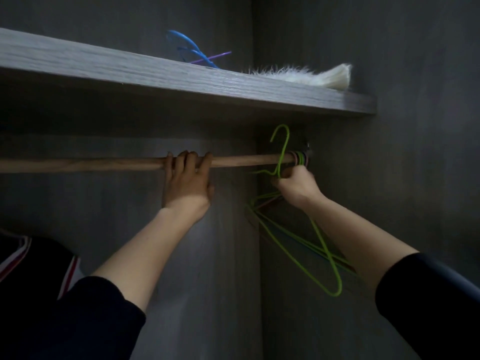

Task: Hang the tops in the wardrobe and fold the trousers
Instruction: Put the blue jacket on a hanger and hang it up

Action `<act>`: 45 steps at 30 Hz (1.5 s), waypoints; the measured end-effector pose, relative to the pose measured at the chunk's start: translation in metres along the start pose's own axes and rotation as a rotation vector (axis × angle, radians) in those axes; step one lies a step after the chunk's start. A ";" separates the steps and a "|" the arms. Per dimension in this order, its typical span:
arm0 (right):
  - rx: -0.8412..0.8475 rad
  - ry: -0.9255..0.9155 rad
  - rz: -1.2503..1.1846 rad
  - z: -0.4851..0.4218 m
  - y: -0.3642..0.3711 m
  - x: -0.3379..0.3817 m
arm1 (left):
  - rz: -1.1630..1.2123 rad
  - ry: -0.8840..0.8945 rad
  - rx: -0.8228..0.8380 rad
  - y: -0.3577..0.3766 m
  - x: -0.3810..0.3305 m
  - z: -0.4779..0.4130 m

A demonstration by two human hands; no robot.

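I look up into a dark grey wardrobe. A wooden rail (244, 160) runs across it under a shelf. My left hand (187, 181) grips the rail near its middle, fingers curled over the top. At the rail's right end my right hand (296, 185) holds a green wire hanger (281, 149) by its neck; the hanger's hook is lifted above the rail and its body hangs down past my wrist. Several more hangers (301, 158) hang bunched at that end. A dark garment with red and white stripes (28, 253) shows at the lower left.
A grey wooden shelf (181, 76) spans the wardrobe above the rail. On it lie blue and purple hangers (194, 51) and a white furry item (306, 75). The wardrobe's right side wall (415, 152) stands close beside the bunched hangers.
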State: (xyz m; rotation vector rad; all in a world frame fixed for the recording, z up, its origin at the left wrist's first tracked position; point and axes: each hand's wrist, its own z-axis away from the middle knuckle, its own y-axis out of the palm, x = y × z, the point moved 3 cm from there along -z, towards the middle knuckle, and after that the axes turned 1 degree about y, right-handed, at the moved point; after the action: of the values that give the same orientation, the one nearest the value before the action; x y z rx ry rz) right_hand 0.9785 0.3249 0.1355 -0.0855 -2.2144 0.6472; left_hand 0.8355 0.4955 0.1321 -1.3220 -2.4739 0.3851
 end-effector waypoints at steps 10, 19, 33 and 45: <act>-0.048 -0.056 -0.083 0.077 0.004 -0.007 | 0.248 -0.073 0.171 -0.032 -0.031 0.021; -0.023 0.042 -0.026 0.204 -0.073 -0.058 | 0.703 -0.026 0.295 -0.061 -0.145 0.093; -0.001 0.590 0.034 0.441 -0.337 -0.194 | 1.126 0.174 0.401 -0.173 -0.461 0.219; -0.281 0.982 0.155 0.639 -0.551 -0.340 | 1.214 0.428 0.853 -0.266 -0.782 0.333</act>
State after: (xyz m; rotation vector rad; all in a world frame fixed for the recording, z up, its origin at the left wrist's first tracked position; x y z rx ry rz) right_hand 0.8232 -0.5134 -0.1824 -0.5900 -1.3267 0.2617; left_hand 0.9161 -0.3324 -0.1853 -1.9654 -0.7243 1.0829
